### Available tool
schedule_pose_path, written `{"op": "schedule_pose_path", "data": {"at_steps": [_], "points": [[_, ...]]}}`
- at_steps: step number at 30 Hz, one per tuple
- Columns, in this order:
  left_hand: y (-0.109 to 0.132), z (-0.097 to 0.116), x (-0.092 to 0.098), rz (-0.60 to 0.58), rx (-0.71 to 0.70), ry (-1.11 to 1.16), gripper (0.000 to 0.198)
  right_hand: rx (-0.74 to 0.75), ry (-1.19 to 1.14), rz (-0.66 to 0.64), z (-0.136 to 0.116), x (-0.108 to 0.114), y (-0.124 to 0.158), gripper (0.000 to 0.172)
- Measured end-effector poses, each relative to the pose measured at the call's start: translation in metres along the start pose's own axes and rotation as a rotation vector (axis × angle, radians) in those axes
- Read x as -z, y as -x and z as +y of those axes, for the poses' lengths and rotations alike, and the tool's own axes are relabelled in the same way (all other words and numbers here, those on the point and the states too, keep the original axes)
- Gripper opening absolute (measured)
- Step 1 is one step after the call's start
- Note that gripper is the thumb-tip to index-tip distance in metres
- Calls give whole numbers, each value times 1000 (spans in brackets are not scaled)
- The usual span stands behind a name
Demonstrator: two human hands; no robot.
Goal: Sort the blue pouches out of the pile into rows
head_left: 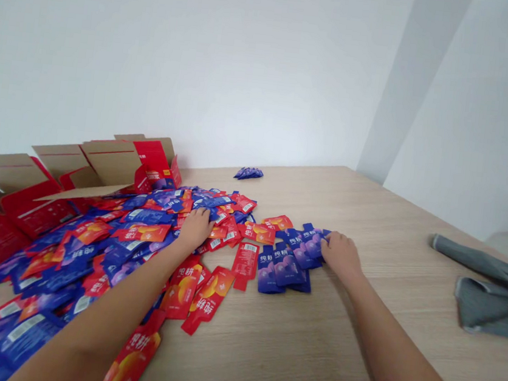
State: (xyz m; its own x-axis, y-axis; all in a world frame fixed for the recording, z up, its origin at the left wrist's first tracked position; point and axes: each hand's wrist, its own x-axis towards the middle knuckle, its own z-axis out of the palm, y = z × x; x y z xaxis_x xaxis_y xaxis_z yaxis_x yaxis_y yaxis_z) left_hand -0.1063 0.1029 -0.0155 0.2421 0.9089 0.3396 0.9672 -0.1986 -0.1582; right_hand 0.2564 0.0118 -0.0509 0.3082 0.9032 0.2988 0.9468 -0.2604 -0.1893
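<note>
A wide heap of red and blue flat pouches (106, 241) covers the left half of a light wooden table (310, 343). My left hand (194, 228) lies palm down on the heap, fingers curled over a blue pouch at the pile's far side. My right hand (341, 253) rests at the right end of a fanned row of blue pouches (289, 259), its fingers closed on the rightmost ones. Several red pouches (206, 289) lie face up between my forearms.
Opened red cardboard boxes (29, 189) with brown flaps stand at the table's left back. A small cluster of blue pouches (249, 173) lies far back by the white wall. A grey cloth (494, 291) is bunched at the right edge.
</note>
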Motion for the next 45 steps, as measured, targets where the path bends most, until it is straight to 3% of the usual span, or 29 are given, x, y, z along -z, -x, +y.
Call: {"op": "schedule_pose_path", "data": {"at_steps": [5,7,10,12,14,16,19,22,25,27,30,32,36,41,43,45], "points": [[-4,-5,-1,80,-101,30,38,43,-179,184,3,-10,-4,26],[-5,-7,11,159,-150,130,39,100,-340,241,0,-11,-5,23],[0,0,43,345,-137,329,37,184,-653,265,-14,-7,-1,24],[9,15,68,419,-62,492,35,213,-880,162,-28,0,8,28],[20,36,89,388,21,674,34,242,-1113,-39,-45,9,22,34],[31,59,102,311,7,841,31,290,-1326,-290,-62,17,40,41],[44,86,103,214,-11,1024,27,375,-1499,-637,-81,24,68,42],[54,101,93,167,72,1212,29,385,-1508,-762,-90,23,84,33],[66,113,80,-16,205,1551,31,336,-1489,-654,-90,19,84,33],[76,123,71,-233,238,1719,42,287,-1454,-564,-87,18,80,33],[90,137,62,-548,195,1757,47,263,-1323,-459,-82,19,73,33],[95,144,58,-634,187,1761,47,300,-1202,-374,-80,20,71,34],[94,148,55,-567,216,1747,44,388,-1006,-213,-79,19,69,37],[94,144,63,-575,176,1580,55,379,-952,-175,-77,22,66,36],[104,136,78,-449,150,1547,54,320,-904,-136,-71,26,58,37],[119,123,99,-225,145,1546,46,251,-809,-93,-61,30,47,39]]}}
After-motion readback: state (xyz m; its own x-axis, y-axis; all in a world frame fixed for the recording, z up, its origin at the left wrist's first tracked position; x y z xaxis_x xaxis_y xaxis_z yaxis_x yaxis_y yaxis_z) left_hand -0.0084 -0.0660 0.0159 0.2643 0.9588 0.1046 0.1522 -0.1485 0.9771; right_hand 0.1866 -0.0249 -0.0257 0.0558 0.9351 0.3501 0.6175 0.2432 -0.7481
